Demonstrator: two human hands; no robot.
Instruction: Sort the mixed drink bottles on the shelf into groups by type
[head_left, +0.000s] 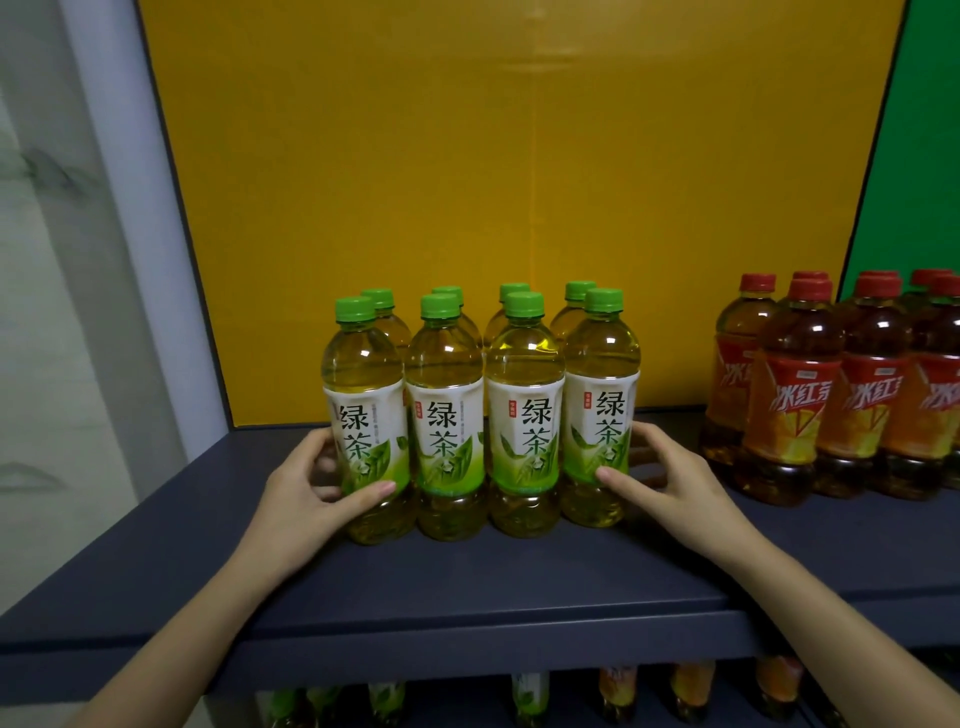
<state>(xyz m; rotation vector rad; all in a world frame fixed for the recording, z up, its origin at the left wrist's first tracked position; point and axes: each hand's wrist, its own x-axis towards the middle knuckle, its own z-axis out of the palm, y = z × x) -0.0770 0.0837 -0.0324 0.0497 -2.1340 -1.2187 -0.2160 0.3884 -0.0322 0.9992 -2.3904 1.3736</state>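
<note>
Left hand (317, 483) and right hand (670, 483) were curled round the centre-frame green tea bottles (480, 415), presumably squaring the group.

Shelf (467, 587): dark blue-grey board, flat, front edge running across the lower view. On it, left of centre: green tea bottles (524, 410), eight, upright, green caps, white-and-green labels, pale yellow liquid; two rows of four, one row behind the other, neighbours touching or just beside each other. On it, right end: iced red tea bottles (795, 395), upright, red caps, red-orange labels, amber liquid; at least two rows, cut off by the frame edge, count not determinable. The two groups stand well apart, bare shelf between.
</note>
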